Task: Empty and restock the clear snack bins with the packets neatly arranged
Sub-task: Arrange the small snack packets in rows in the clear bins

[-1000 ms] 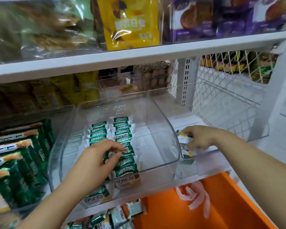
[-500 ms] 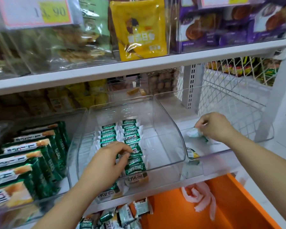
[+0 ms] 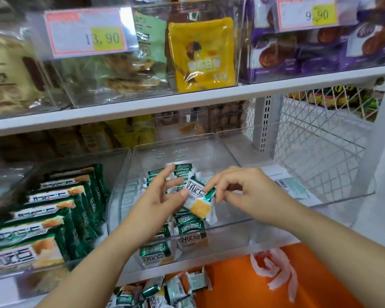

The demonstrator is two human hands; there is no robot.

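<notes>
I'm pinching a green-and-white packet (image 3: 199, 201) in my right hand (image 3: 247, 192) above the middle clear bin (image 3: 227, 240). My left hand (image 3: 158, 201) is hovering just left of it, fingers spread, gripping nothing.

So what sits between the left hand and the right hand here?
One green-and-white snack packet, pinched by the right hand, with the left hand just beside it, above the middle clear bin. The head view shows it.
</notes>
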